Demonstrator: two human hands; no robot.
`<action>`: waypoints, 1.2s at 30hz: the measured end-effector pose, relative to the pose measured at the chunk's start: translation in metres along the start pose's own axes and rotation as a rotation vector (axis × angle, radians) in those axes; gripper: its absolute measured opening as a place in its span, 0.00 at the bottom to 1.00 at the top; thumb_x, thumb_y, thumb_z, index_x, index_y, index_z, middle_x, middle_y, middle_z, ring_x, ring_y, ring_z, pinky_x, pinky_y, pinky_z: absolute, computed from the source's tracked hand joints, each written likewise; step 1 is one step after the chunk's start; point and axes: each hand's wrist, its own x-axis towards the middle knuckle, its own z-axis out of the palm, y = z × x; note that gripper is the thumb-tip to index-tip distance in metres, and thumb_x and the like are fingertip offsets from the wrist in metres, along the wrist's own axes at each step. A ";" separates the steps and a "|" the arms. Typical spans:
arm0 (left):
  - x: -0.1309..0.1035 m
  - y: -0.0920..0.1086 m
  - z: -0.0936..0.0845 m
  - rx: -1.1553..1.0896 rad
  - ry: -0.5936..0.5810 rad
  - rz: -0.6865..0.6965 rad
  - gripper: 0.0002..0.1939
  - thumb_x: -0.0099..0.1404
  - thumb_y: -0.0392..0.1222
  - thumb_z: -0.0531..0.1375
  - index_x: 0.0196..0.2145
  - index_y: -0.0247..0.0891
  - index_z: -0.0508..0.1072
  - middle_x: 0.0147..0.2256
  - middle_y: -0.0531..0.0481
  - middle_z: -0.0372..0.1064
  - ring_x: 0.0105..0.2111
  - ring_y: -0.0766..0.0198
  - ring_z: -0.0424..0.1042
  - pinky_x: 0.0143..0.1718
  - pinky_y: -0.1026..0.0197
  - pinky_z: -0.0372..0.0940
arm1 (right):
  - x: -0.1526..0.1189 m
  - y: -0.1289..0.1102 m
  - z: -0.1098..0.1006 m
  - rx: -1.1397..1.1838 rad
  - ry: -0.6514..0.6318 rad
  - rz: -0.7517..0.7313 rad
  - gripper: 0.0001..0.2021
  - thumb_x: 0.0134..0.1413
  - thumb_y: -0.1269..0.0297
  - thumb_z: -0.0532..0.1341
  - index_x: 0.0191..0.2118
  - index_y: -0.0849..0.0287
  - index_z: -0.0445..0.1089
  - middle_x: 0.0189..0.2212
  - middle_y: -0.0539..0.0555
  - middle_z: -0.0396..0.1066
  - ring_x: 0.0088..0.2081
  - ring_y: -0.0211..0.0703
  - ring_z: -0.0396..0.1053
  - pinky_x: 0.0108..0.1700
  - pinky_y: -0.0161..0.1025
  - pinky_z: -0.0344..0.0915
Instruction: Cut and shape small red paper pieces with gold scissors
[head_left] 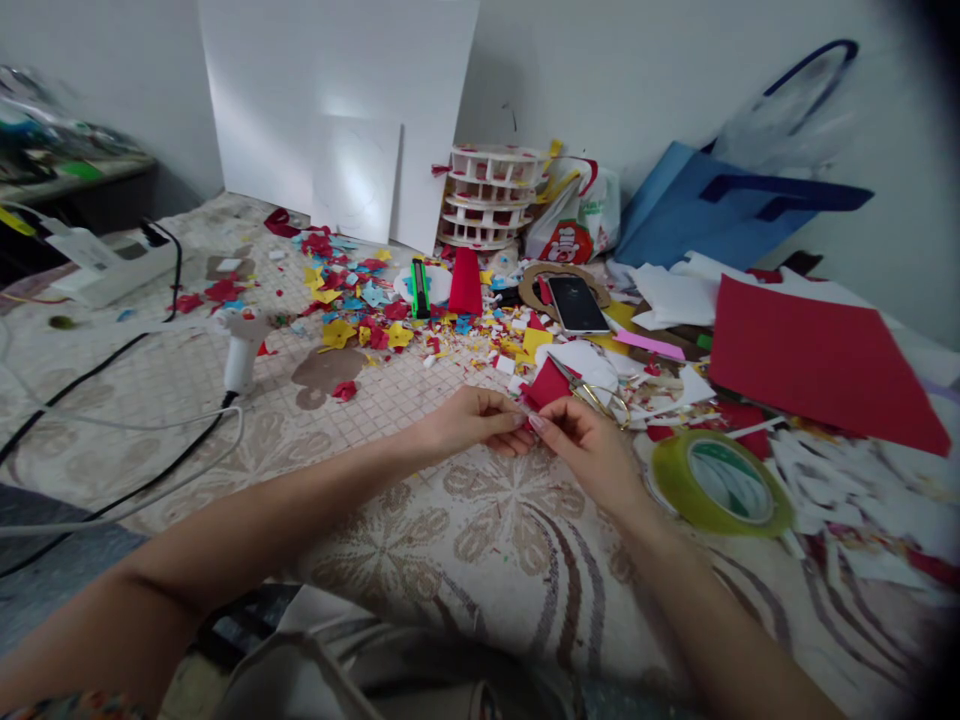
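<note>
My left hand (484, 422) and my right hand (589, 445) meet above the front of the patterned tablecloth (420, 530). Thumb and fingers of each are pinched together on a small red paper piece (531, 422), mostly hidden by the fingertips. Just behind them lies a larger piece of red paper (549, 382), with gold-handled scissors (585, 390) resting partly over it. A wide roll of yellowish clear tape (667, 485) lies flat to the right of my right hand.
A hot glue gun (241, 350) with trailing cords stands left, near a white power strip (112, 265). Behind are paper flowers (339, 333), a green cutter (420, 288), a phone (577, 304) and a white tiered model (491, 195). Red sheet (810, 360) and scraps cover the right.
</note>
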 end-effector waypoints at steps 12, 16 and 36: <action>0.002 -0.004 -0.001 0.060 0.008 0.058 0.16 0.56 0.50 0.61 0.28 0.31 0.68 0.26 0.47 0.72 0.24 0.69 0.72 0.29 0.64 0.67 | 0.000 0.002 0.003 0.130 -0.035 0.088 0.09 0.52 0.57 0.58 0.29 0.57 0.65 0.22 0.48 0.63 0.24 0.36 0.59 0.27 0.34 0.56; 0.000 -0.005 0.002 0.113 0.017 0.137 0.16 0.57 0.50 0.59 0.27 0.31 0.67 0.23 0.50 0.70 0.21 0.72 0.68 0.26 0.67 0.64 | -0.002 0.003 0.007 0.226 -0.044 0.112 0.10 0.53 0.57 0.58 0.27 0.57 0.64 0.20 0.47 0.62 0.22 0.36 0.57 0.26 0.34 0.55; 0.002 0.000 -0.001 0.022 0.065 0.114 0.13 0.56 0.46 0.61 0.30 0.31 0.69 0.26 0.51 0.71 0.24 0.72 0.69 0.30 0.67 0.65 | 0.001 0.011 0.009 0.414 0.015 0.147 0.07 0.50 0.61 0.61 0.34 0.57 0.66 0.25 0.48 0.67 0.27 0.36 0.64 0.31 0.35 0.61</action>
